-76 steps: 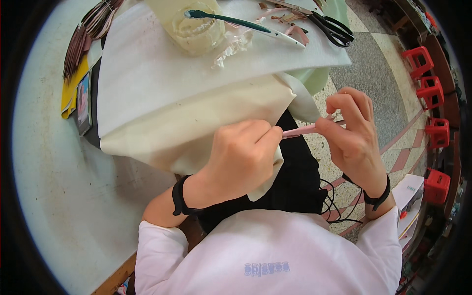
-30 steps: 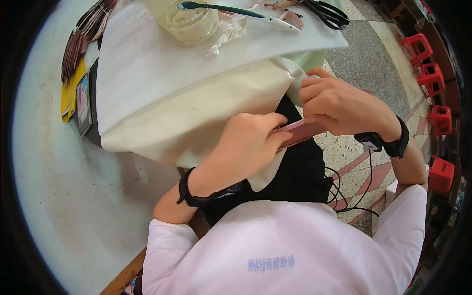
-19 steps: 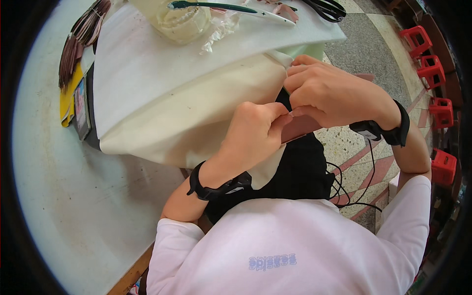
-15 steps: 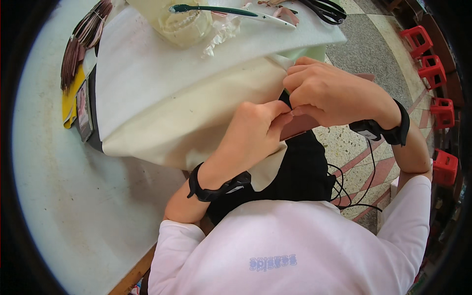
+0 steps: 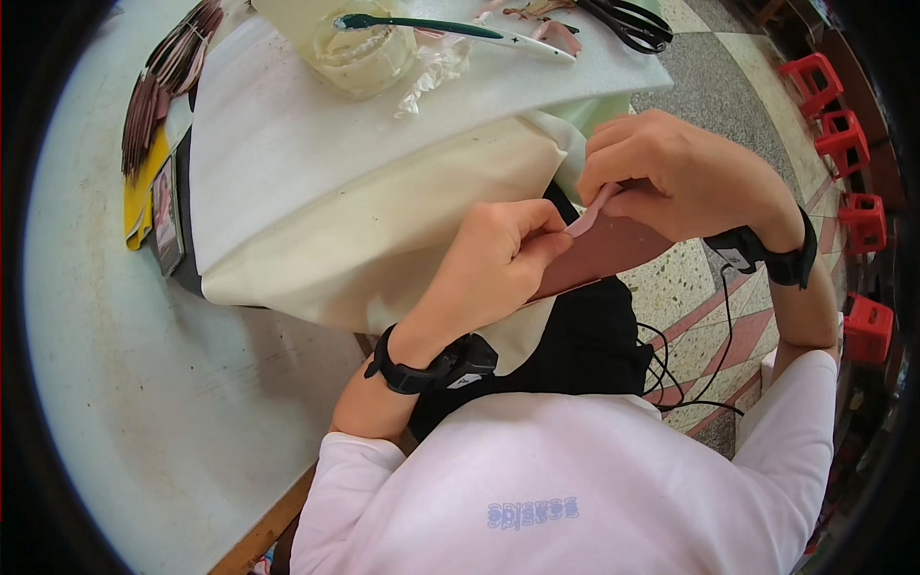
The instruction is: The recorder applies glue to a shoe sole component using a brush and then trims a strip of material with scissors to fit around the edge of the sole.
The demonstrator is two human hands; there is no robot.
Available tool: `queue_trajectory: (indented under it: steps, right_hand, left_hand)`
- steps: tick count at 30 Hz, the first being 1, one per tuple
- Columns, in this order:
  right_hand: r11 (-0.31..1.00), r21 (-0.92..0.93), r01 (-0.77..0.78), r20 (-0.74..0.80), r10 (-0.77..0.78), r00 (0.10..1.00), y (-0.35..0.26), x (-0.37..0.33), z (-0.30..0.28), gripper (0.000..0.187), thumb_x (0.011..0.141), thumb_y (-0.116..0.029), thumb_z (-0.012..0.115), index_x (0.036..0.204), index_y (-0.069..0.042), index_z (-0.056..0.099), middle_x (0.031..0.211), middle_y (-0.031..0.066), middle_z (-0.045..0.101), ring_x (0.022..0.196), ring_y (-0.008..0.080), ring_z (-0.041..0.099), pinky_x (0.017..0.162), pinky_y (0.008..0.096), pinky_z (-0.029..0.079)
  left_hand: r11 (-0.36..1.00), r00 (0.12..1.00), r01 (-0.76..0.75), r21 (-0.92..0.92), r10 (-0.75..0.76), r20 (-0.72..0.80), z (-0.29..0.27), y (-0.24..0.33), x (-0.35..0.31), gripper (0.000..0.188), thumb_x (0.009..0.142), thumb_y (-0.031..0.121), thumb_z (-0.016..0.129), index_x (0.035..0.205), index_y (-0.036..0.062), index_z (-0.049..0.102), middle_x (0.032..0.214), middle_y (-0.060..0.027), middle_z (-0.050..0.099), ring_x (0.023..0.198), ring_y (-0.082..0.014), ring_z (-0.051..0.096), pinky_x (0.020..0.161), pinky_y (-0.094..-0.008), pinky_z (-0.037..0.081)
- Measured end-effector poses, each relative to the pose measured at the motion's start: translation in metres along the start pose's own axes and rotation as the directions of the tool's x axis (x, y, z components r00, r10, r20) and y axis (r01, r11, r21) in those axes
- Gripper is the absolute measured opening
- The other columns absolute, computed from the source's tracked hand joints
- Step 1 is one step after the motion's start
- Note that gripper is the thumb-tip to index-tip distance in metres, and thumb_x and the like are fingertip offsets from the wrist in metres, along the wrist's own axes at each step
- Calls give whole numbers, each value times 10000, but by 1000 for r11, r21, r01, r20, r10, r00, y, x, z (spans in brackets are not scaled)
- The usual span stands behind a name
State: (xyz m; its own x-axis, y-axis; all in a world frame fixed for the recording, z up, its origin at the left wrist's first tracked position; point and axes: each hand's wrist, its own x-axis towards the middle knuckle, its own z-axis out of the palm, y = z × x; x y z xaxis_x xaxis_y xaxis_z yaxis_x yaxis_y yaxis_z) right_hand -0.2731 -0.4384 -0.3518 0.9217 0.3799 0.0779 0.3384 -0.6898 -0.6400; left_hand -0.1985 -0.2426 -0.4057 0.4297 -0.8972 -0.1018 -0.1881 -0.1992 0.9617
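Note:
My left hand [image 5: 498, 254] pinches one end of a thin pink strip [image 5: 596, 209] between thumb and forefinger. At the strip's other end, my right hand [image 5: 676, 172] has its fingers curled in a pinch. Beneath both hands lies a flat reddish-brown piece [image 5: 613, 249] that looks like leather, over my dark-clad lap [image 5: 589, 321]. Whether the strip is the folded edge of this piece or separate, I cannot tell. To the left of the hands, a cream sheet [image 5: 402, 230] drapes off the table edge.
A white foam sheet [image 5: 287, 125] carries a jar of pale paste [image 5: 369, 72], a green-and-white toothbrush [image 5: 450, 26], crumpled film [image 5: 431, 81] and black-handled scissors [image 5: 628, 24]. Bundled brown pieces [image 5: 144, 125] and a phone [image 5: 167, 216] lie left. Red stools [image 5: 843, 144] and cables [image 5: 671, 369] are right.
My right hand has moved slightly right, away from my left hand. The pink strip now shows between them, and more of the reddish-brown piece is visible.

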Motion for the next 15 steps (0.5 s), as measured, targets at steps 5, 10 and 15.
queue_trajectory:
  steps: [5, 10, 15]
  right_hand:
    - [997, -9, -73, 46, 74, 996, -2, -2, -1, 90, 673, 35, 634, 755, 3, 614, 682, 90, 582, 680, 281, 563, 596, 341, 441]
    - [998, -20, -55, 57, 56, 997, -2, -3, 0, 67, 681, 23, 646, 738, -11, 639, 669, 87, 587, 658, 272, 566, 580, 351, 433]
    - [999, 3, -47, 59, 47, 997, -1, -4, -1, 61, 697, 19, 638, 752, -5, 628, 676, 89, 583, 658, 286, 567, 579, 356, 432]
  left_hand:
    - [998, 1000, 3, -65, -3, -4, 3, -5, 1, 73, 825, 22, 584, 786, -39, 589, 623, 26, 492, 592, -39, 402, 519, -215, 335]
    - [999, 999, 15, -49, -16, -30, 4, -1, 1, 80, 826, 13, 574, 777, -43, 603, 626, 19, 501, 597, -37, 406, 521, -209, 337]
    - [1000, 999, 30, 10, -30, 28, 1, 2, 1, 83, 820, 23, 599, 806, -55, 624, 643, -9, 563, 623, -54, 480, 565, -219, 399]
